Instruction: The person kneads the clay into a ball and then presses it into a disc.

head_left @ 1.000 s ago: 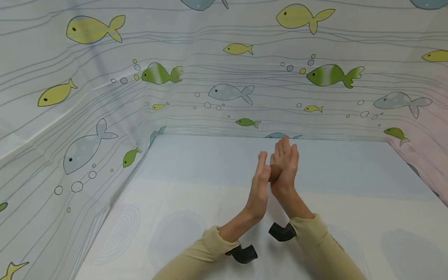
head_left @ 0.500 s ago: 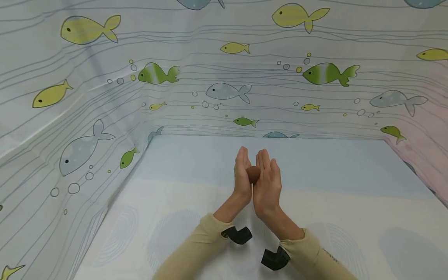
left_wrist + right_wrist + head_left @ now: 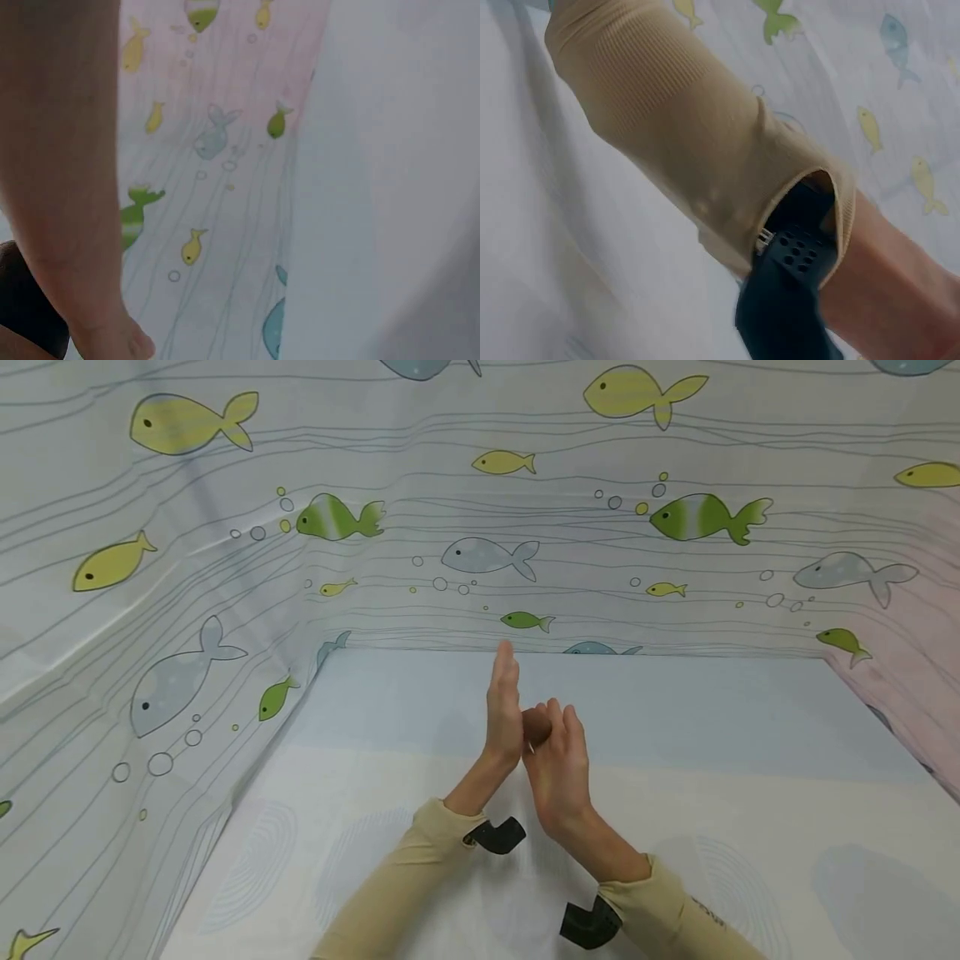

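A small brown ball (image 3: 536, 727) sits between the two palms in the head view, above the table. My left hand (image 3: 504, 710) stands upright with straight fingers, its palm against the ball's left side. Along the ball's other side lies my right hand (image 3: 561, 768), lower and tilted, fingers extended. Part of the ball is hidden behind the palms. Bare skin (image 3: 67, 187) of an arm fills the left of the left wrist view. The right wrist view shows a beige sleeve (image 3: 682, 127) and a bare wrist (image 3: 889, 277); the ball appears in neither wrist view.
A pale blue and white table surface (image 3: 712, 727) lies beneath the hands. Fabric printed with fish (image 3: 480, 556) rises behind and at the sides. Black wrist devices (image 3: 591, 922) stick out from both cuffs.
Both hands have shifted left with the ball. In the last half second the left hand has slid forward and the right hand slightly back, so the palms rub past each other around it.
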Tool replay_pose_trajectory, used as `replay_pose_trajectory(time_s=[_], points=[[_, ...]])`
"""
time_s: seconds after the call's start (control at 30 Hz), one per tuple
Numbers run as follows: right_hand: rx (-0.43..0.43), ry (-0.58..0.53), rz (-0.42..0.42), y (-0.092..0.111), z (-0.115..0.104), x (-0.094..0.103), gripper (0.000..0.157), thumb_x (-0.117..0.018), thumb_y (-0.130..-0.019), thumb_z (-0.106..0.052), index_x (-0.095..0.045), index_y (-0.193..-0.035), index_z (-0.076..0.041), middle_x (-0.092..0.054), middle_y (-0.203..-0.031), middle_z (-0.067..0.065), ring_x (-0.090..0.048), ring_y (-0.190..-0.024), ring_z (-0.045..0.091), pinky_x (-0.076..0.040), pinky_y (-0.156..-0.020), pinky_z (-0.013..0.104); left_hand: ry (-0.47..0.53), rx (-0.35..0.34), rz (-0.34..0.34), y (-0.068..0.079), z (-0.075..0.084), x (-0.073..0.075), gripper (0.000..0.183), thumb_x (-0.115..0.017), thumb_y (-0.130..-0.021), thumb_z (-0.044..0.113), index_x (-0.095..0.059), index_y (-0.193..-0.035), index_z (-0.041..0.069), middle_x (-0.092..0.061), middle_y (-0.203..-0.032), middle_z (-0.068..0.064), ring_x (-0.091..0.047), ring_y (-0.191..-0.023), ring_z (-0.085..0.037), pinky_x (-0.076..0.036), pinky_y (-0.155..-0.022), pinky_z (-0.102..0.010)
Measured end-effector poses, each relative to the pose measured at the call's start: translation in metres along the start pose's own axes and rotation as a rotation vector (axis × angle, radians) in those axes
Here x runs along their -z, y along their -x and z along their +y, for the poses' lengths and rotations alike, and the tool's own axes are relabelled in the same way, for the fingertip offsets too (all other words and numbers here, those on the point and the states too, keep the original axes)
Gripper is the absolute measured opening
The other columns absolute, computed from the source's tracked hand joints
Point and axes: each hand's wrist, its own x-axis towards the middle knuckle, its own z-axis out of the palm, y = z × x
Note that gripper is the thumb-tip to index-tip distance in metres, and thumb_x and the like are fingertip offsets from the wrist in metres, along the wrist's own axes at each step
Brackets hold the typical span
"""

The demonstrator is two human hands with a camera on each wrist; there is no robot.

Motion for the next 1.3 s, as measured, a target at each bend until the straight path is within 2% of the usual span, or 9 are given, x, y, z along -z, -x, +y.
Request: replay_pose_trajectory(time_s=[0.03, 0.13, 0.2, 0.27, 0.3, 0.33, 0.73, 1.0, 1.3], points=[[0.012, -0.001, 0.012, -0.003, 0.000, 0.000, 0.062, -0.013, -0.106, -0.048, -0.037, -0.121, 0.007, -0.038, -0.096, 0.002, -0.031, -0.125, 0.014, -0.023, -0.109, 0.037, -0.026, -0.003, -0.016, 0.003, -0.002, -0.001, 0.068, -0.028, -0.102, 0.043, -0.015, -0.159, 0.008, -0.016, -0.165, -0.002, -0.014, -0.151, -0.016, -0.013, -0.122, -0.043], [0.030, 0.022, 0.057, -0.011, -0.003, 0.005, 0.058, -0.015, -0.105, -0.050, -0.039, -0.102, 0.003, -0.041, -0.100, 0.006, -0.036, -0.112, 0.014, -0.025, -0.102, 0.032, -0.083, -0.012, -0.094, 0.015, -0.010, -0.007, 0.068, -0.027, -0.103, 0.043, -0.014, -0.159, 0.007, -0.012, -0.165, -0.002, -0.008, -0.152, -0.014, -0.010, -0.123, -0.040], [0.005, 0.023, 0.094, -0.015, -0.006, 0.011, 0.069, -0.016, -0.104, -0.053, -0.038, -0.139, 0.002, -0.043, -0.137, 0.008, -0.032, -0.132, 0.011, -0.020, -0.112, 0.028, -0.104, -0.020, -0.154, 0.025, -0.016, -0.012, 0.068, -0.026, -0.104, 0.043, -0.010, -0.159, 0.006, -0.007, -0.166, -0.001, -0.003, -0.152, -0.014, -0.008, -0.123, -0.039], [-0.027, 0.007, 0.130, -0.019, -0.007, 0.018, 0.072, -0.017, -0.103, -0.056, -0.006, -0.160, -0.014, -0.011, -0.165, 0.000, -0.010, -0.150, 0.009, -0.008, -0.121, 0.029, -0.113, -0.032, -0.203, 0.033, -0.021, -0.016, 0.067, -0.025, -0.105, 0.043, -0.008, -0.159, 0.007, -0.004, -0.165, 0.000, 0.001, -0.152, -0.015, -0.006, -0.123, -0.039], [-0.032, -0.018, 0.152, -0.022, -0.007, 0.022, 0.073, -0.019, -0.102, -0.056, -0.004, -0.161, -0.015, -0.009, -0.166, 0.002, -0.008, -0.151, 0.011, -0.007, -0.122, 0.030, -0.121, -0.036, -0.222, 0.037, -0.023, -0.017, 0.067, -0.024, -0.105, 0.044, -0.007, -0.159, 0.008, -0.003, -0.165, 0.001, 0.002, -0.152, -0.015, -0.006, -0.123, -0.039], [-0.040, -0.038, 0.159, -0.025, -0.007, 0.027, 0.074, -0.019, -0.102, -0.057, 0.011, -0.159, -0.020, 0.009, -0.166, -0.003, 0.002, -0.152, 0.011, 0.000, -0.123, 0.032, -0.128, -0.040, -0.238, 0.040, -0.024, -0.019, 0.067, -0.024, -0.105, 0.045, -0.006, -0.160, 0.011, -0.001, -0.165, 0.002, 0.004, -0.152, -0.015, -0.005, -0.123, -0.040], [0.108, -0.097, 0.172, -0.060, -0.020, 0.064, 0.071, -0.016, -0.104, -0.052, 0.018, -0.157, -0.021, 0.017, -0.165, -0.003, 0.014, -0.152, 0.013, 0.013, -0.120, 0.034, -0.166, -0.026, -0.398, 0.070, -0.005, -0.031, 0.078, -0.020, -0.101, 0.064, 0.007, -0.158, 0.020, 0.011, -0.164, 0.008, 0.016, -0.150, -0.011, -0.001, -0.121, -0.051], [0.095, 0.019, 0.095, -0.049, -0.011, 0.057, 0.075, -0.021, -0.102, -0.056, 0.015, -0.158, -0.022, 0.017, -0.165, -0.005, 0.015, -0.151, 0.011, 0.014, -0.120, 0.038, -0.172, -0.006, -0.335, 0.066, -0.005, -0.032, 0.075, -0.020, -0.102, 0.060, 0.005, -0.159, 0.017, 0.009, -0.164, 0.007, 0.014, -0.151, -0.015, 0.000, -0.121, -0.051], [0.115, 0.344, -0.011, -0.011, 0.010, 0.031, 0.070, -0.014, -0.104, -0.049, 0.003, -0.159, -0.010, 0.005, -0.167, 0.001, 0.007, -0.152, 0.017, 0.003, -0.122, 0.043, -0.168, 0.008, -0.172, 0.039, -0.009, -0.018, 0.073, -0.023, -0.104, 0.051, -0.005, -0.159, 0.008, 0.004, -0.165, -0.003, 0.005, -0.152, -0.015, -0.001, -0.123, -0.043]])
